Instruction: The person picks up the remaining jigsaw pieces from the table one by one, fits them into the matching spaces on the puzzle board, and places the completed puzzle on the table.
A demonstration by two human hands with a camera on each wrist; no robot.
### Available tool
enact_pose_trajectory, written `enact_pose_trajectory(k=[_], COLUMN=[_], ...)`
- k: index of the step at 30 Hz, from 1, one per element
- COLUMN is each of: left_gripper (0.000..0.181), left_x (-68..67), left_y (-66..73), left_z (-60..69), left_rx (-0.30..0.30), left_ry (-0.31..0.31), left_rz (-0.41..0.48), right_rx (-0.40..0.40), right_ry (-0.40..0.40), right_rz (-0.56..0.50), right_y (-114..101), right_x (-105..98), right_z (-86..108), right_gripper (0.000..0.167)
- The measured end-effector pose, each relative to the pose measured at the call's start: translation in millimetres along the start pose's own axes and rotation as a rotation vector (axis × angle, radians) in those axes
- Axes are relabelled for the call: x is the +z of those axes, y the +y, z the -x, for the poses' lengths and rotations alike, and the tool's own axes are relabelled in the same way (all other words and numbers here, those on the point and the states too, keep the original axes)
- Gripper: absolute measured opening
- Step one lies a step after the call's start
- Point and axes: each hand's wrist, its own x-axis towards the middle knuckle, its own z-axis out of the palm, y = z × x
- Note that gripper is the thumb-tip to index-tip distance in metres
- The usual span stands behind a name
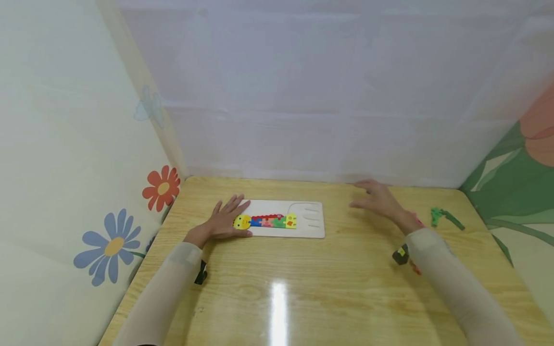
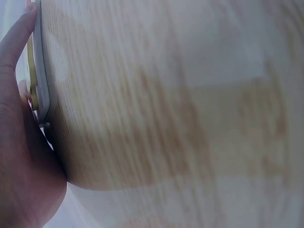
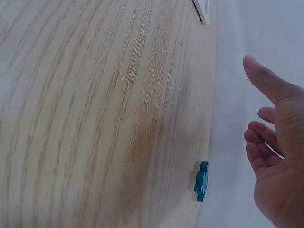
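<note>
A white board (image 1: pixel 309 230) lies on the table, bearing a row of joined coloured pieces (image 1: pixel 267 221) with a yellow face (image 1: pixel 242 222) at its left end. My left hand (image 1: pixel 225 222) rests on the board's left end with fingers spread; in the left wrist view the hand (image 2: pixel 21 142) lies along the board's edge (image 2: pixel 43 80). To the right of the board, my right hand (image 1: pixel 376 199) is raised, thumb and fingers apart, holding nothing. The right wrist view shows that hand (image 3: pixel 280 142) empty, its fingers loosely bent, and a teal piece (image 3: pixel 201 182) on the table.
Green pieces (image 1: pixel 453 220) lie on the table's right side. A pink piece (image 1: pixel 418 219) and a reddish piece (image 1: pixel 415 267) are partly hidden by the right arm. A white covering (image 1: pixel 277 144) hangs behind the table's (image 1: pixel 329 288) far edge.
</note>
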Motion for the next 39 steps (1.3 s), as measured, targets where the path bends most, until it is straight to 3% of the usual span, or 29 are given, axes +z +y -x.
enact_pose_trajectory(k=[6,13,22,31,39], left_gripper=[0.113,0.115,0.114,0.115,0.117], left_x=[-0.2,0.5,8.2,8.2,7.5], left_y=[0.3,0.4,-10.5,-9.6,-8.4], left_z=[0.7,1.0,-3.9,-2.6,-1.4], left_rx=[-0.003,0.011,-0.001,-0.001,0.023], left_ry=[0.002,0.011,0.004,0.006,0.026], left_rz=[-0.001,0.026,0.017,0.011,0.035], right_rx=[0.034,-0.005,0.014,0.009,0.055], right_ry=[-0.016,0.012,0.012,0.039,-0.004], right_rz=[0.003,0.041,0.055,0.101,0.064], right_y=[6,20,32,38,45], right_x=[-4,-8,-13,-17,-23], right_z=[2.2,-0.2,-0.6,-1.5,-1.4], right_gripper=[0.075,0.072,0.070,0.066,0.065])
